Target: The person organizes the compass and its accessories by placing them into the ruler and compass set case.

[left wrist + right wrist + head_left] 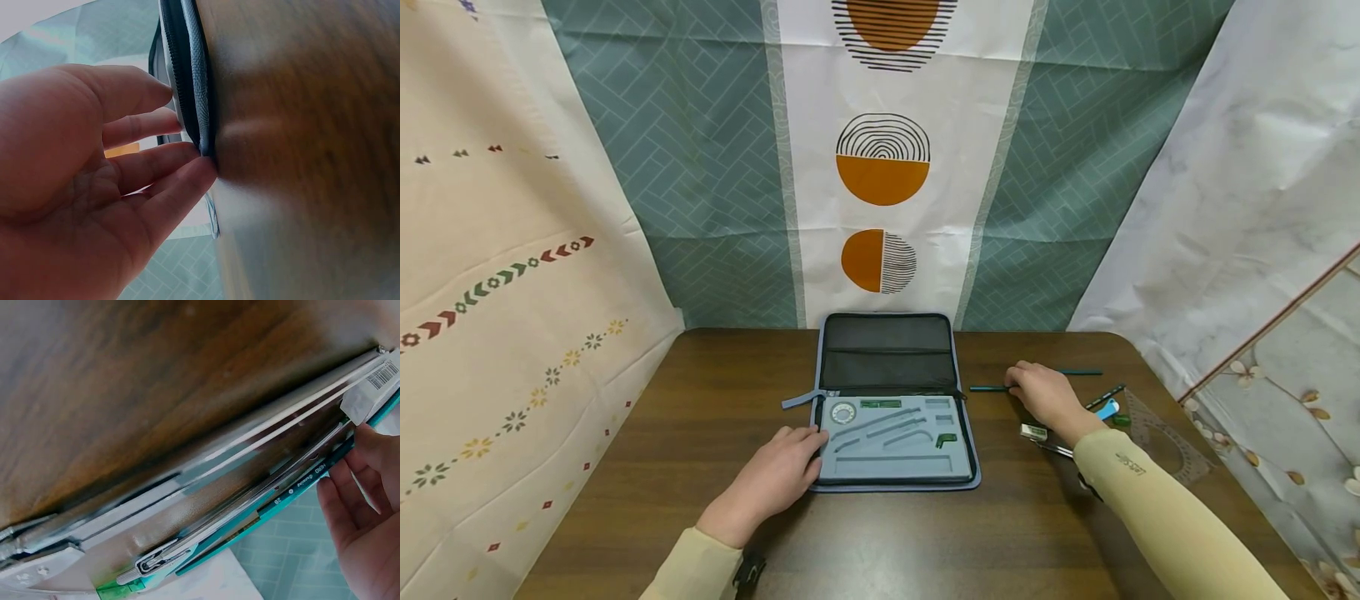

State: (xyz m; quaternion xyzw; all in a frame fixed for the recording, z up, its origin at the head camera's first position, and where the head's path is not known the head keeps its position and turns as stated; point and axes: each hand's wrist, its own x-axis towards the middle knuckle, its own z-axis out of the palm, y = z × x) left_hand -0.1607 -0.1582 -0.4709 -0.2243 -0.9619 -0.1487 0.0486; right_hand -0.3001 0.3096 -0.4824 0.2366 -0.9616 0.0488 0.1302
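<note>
Head view: left hand [775,473] grip slack, fingers relaxed against left edge of unzipped case [886,367] on tabletop [880,546]. Right hand [1047,396] grip pinched green pencil [987,388], right of case; eraser [1033,432], transparent set square [1195,461] lay nearby.

Left wrist view: fingertips [201,170] touched zippered case edge.

Right wrist view: pencil held between thumb and fingers.

Metal compass [1056,449] partly behind the right sleeve [1165,512], sleeve lettering [1130,464] illegibly small
</note>
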